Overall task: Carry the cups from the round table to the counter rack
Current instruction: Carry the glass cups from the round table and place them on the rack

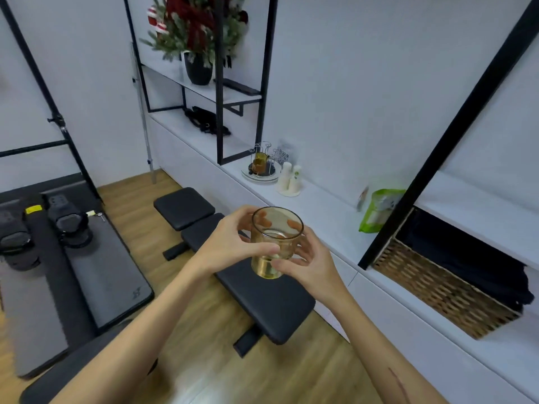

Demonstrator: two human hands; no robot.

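The person is carrying an amber glass cup (275, 243) upright in front of the body, above a black padded bench (256, 284). The left hand (230, 243) is wrapping its fingers around the cup's side, while the right hand (306, 263) is pinching its lower wall and cradling the base. The wire cup rack (262, 161) is standing on a plate well ahead on the white desk (326, 205), already holding another amber cup, just beside two white bottles (290, 177). To do this leg well, they should be keeping the cup level, skirting the bench, and nearing the rack on its free side.
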